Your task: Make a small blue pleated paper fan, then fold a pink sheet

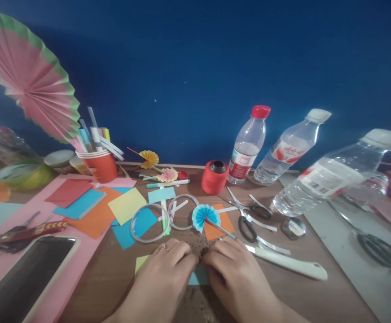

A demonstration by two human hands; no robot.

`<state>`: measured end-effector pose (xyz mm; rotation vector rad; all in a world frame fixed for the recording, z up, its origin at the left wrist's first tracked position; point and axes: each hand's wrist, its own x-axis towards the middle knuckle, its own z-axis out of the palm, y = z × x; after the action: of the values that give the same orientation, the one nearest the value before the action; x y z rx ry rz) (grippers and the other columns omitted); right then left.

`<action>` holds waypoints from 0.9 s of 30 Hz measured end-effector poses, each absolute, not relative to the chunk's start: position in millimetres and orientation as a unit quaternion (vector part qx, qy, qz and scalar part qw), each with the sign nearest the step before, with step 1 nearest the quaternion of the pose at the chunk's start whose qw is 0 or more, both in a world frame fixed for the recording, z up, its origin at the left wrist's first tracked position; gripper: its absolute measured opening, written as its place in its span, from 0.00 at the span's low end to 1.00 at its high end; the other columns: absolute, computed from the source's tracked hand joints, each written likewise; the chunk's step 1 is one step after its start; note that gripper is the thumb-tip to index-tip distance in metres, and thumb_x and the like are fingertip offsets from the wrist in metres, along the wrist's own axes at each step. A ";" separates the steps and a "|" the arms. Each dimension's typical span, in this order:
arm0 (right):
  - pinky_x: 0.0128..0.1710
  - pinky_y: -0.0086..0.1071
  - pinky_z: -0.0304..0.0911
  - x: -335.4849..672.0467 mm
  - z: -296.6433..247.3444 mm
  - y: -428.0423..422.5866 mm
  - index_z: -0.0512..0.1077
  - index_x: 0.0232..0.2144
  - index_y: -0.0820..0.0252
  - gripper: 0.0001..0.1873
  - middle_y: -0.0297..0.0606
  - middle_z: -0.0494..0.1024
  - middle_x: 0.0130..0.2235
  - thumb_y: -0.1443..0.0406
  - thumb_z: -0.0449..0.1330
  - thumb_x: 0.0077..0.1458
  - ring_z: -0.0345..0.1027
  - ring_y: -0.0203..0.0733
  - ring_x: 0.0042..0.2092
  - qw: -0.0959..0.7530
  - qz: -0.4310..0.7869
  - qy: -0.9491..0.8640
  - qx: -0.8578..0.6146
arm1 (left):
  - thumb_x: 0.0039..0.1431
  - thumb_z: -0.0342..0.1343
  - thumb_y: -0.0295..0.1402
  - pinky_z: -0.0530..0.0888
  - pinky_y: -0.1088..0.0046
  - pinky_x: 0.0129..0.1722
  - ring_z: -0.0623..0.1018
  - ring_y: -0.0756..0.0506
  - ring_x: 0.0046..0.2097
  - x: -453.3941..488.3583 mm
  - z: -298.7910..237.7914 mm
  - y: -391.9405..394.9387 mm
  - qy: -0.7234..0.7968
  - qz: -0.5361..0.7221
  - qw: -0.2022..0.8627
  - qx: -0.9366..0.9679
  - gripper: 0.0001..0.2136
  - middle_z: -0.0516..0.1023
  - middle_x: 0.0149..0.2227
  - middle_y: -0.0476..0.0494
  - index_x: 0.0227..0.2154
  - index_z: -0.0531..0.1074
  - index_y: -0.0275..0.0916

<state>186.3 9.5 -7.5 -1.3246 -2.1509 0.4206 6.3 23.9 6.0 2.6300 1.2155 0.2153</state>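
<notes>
Left hand and right hand curled, fingertips close over pale blue paper at clock centre, likely steadying it; grip hidden, cannot tell | blue fan 12 o'clock, just beyond knuckles | scissors 1 o'clock, knife 3, perhaps for right-hand reach

I see a smooth counter with a wood look and faint sheen. The light-blue sheet at the front reads to me as matt paper; the blue rosette is ridged, pleated paper. The red-capped bottle is clear, glossy plastic. I make out bright metal on the scissors, and dark, glossy glass on the phone.
</notes>
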 end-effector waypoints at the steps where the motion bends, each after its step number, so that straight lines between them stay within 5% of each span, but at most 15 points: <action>1: 0.33 0.32 0.50 186.2 -7.2 9.5 0.68 0.26 0.57 0.10 0.33 0.68 0.28 0.76 0.53 0.46 0.58 0.39 0.34 0.283 0.154 -0.803 -0.501 | 0.51 0.49 0.19 0.61 0.67 0.32 0.65 0.45 0.35 6.3 6.4 23.8 0.416 0.073 0.115 0.899 0.10 0.67 0.33 0.48 0.31 0.67 0.41; 27: 0.32 0.32 0.46 185.9 2.6 12.7 0.71 0.30 0.54 0.09 0.33 0.69 0.25 0.70 0.52 0.55 0.59 0.36 0.31 0.294 0.056 -0.840 -0.453 | 0.51 0.46 0.19 0.65 0.66 0.34 0.66 0.44 0.36 7.9 11.3 20.5 0.410 0.060 0.070 0.908 0.10 0.66 0.32 0.45 0.30 0.67 0.39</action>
<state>185.9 12.7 2.6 -1.2066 -2.2350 0.1481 7.9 20.5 11.3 2.7302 1.2323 0.1802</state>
